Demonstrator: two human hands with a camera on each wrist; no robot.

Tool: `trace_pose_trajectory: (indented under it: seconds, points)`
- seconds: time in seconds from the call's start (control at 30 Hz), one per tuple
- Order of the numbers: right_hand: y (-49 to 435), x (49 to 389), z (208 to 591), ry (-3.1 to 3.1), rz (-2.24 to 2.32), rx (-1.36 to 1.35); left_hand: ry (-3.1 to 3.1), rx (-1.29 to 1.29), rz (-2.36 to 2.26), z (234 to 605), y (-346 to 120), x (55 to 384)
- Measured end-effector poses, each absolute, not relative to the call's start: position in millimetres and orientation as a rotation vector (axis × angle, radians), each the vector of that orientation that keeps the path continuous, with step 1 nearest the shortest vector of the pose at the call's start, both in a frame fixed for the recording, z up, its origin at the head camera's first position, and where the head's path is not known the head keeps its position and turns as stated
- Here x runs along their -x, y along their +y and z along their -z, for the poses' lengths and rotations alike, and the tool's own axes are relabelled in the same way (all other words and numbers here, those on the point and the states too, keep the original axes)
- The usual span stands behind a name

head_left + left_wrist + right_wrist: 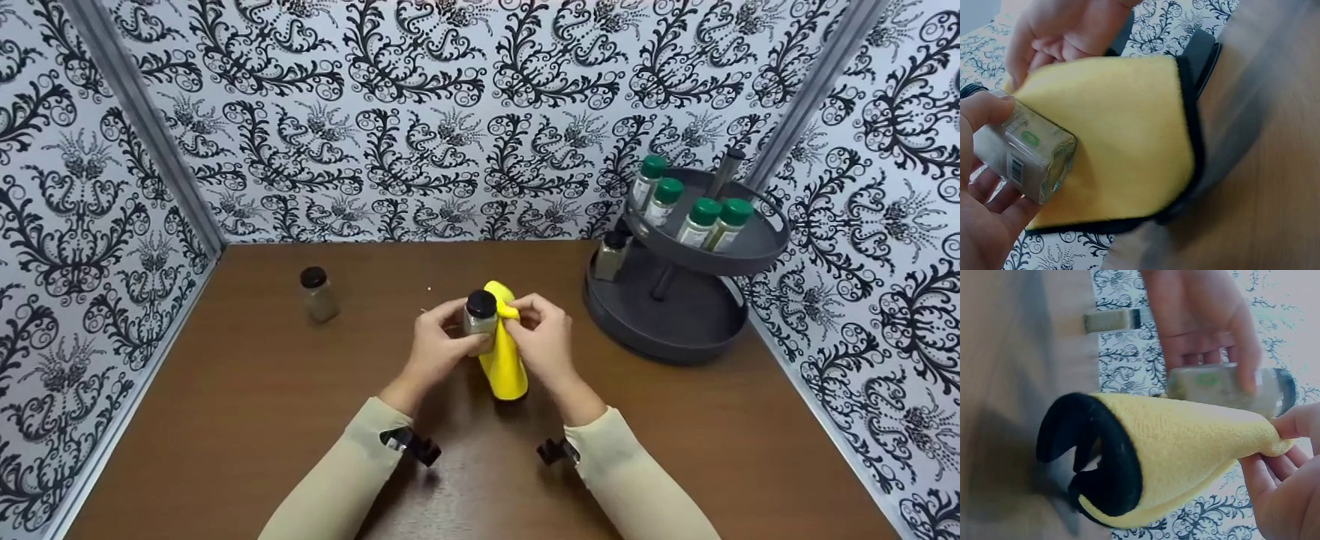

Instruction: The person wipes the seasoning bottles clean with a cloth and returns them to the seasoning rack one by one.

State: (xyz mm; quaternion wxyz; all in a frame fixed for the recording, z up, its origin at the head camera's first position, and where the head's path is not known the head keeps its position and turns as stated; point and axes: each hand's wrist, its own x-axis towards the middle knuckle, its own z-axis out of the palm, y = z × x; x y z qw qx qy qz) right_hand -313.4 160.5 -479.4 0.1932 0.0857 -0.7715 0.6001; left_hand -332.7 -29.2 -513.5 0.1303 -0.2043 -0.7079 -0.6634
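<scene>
My left hand (442, 341) grips a clear spice jar (1030, 149) with a black lid, held above the table. A label with green print and a barcode shows on its side in the left wrist view. In my right hand (544, 337) the top of a yellow cloth (504, 367) is pinched between thumb and fingers. The cloth hangs down right beside the jar, and its dark-edged lower end curls open in the right wrist view (1185, 444). Whether cloth and jar touch I cannot tell.
Another black-lidded jar (320, 298) stands at the left on the brown table (247, 420). At the right is a dark two-tier round stand (660, 341), with several green-capped jars (701, 223) on top and a black-lidded jar (610, 256) below. Patterned walls (420, 120) enclose the table.
</scene>
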Motion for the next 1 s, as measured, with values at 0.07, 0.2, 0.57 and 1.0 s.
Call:
trace_pose_trajectory:
  seconds: [0.07, 0.2, 0.57, 1.0]
  points:
    - [160, 310, 476, -2.129, -1.694, -0.250, -2.072, 0.588, 1.936, 517, -29, 333]
    - [160, 306, 472, -2.079, -1.667, -0.295, -2.095, 0.586, 1.944, 521, -28, 334]
    - [158, 305, 473, -1.985, -1.612, -0.352, -2.119, 0.607, 1.932, 525, -25, 336]
    - [154, 313, 486, -2.082, -1.567, -0.281, -2.101, 0.530, 1.925, 523, -25, 334]
